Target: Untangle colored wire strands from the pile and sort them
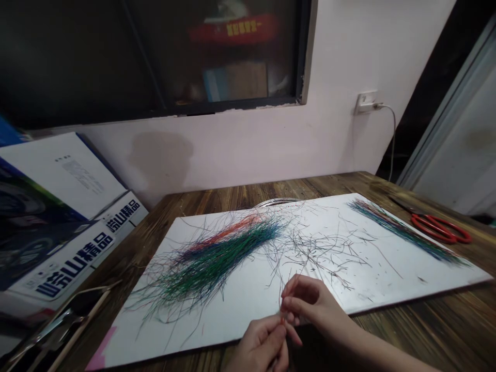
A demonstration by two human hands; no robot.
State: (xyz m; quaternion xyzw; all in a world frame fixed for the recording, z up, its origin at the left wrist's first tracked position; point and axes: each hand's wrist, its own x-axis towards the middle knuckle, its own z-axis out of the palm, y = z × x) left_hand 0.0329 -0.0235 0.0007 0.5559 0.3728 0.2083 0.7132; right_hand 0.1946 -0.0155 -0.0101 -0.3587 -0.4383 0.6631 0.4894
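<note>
My left hand (263, 345) is closed in a pinch at the front edge of the white board (228, 323). A small orange-tipped bit of thin wire (282, 321) shows at its fingertips. Just above it to the right, my right hand (310, 299) pinches thumb against fingers, apparently on the same fine strand, which is hard to see. Ahead on the board lies a large loose bundle of green, blue and orange wires (217, 261). Short dark wire pieces (318, 250) are scattered to its right.
A slimmer bundle of coloured wires (406, 232) lies on the board's right side. Red-handled scissors (439, 228) rest on the wooden table (457, 315) beyond it. Printed boxes (73, 232) stand at left. A metal ring (279, 201) sits behind the board. A plugged cable (393, 129) hangs at right.
</note>
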